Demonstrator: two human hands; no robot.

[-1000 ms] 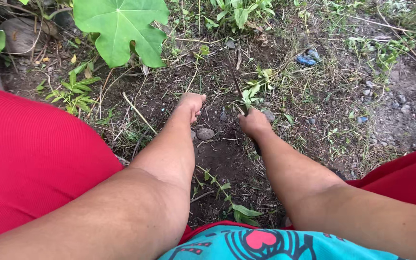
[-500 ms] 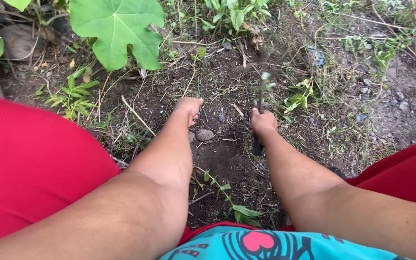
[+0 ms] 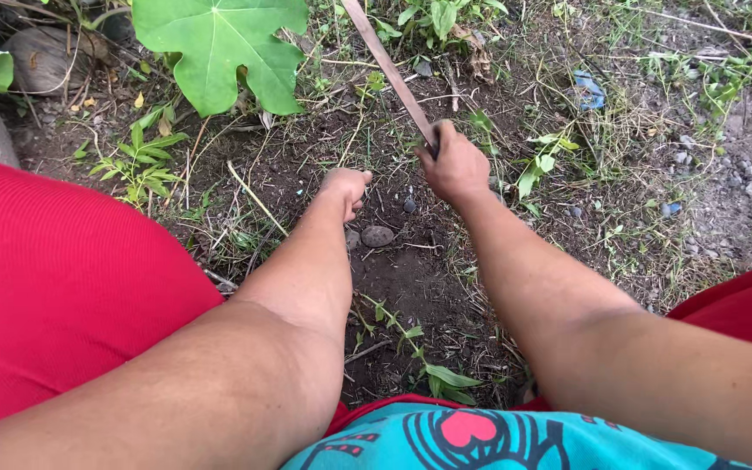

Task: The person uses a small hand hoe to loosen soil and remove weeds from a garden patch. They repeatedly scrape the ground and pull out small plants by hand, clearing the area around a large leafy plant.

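The long blade (image 3: pixel 389 70) is lifted off the ground, slanting up and away toward the far edge of the patch, its handle clamped in the right hand (image 3: pixel 454 164), whose fingers wrap fully around it. Just beneath that hand lies a patch of bare dark soil (image 3: pixel 402 270), scraped clean between the two forearms, with a grey pebble (image 3: pixel 377 236) sitting on it. The left hand (image 3: pixel 346 187) rests knuckles-down on the dirt at the near-left rim of the patch, fingers curled in on themselves; whether they hold anything I cannot tell.

As a judgement, the clearing looks partly done: the middle is down to earth, yet small green weeds (image 3: pixel 540 165) stand just right of the blade hand, a leafy sprig (image 3: pixel 433 370) grows at the near edge by the person's lap, and grass straggles round the far side. A big lobed leaf (image 3: pixel 219 52) overhangs the far-left corner, beside a fern-like seedling (image 3: pixel 141 157).
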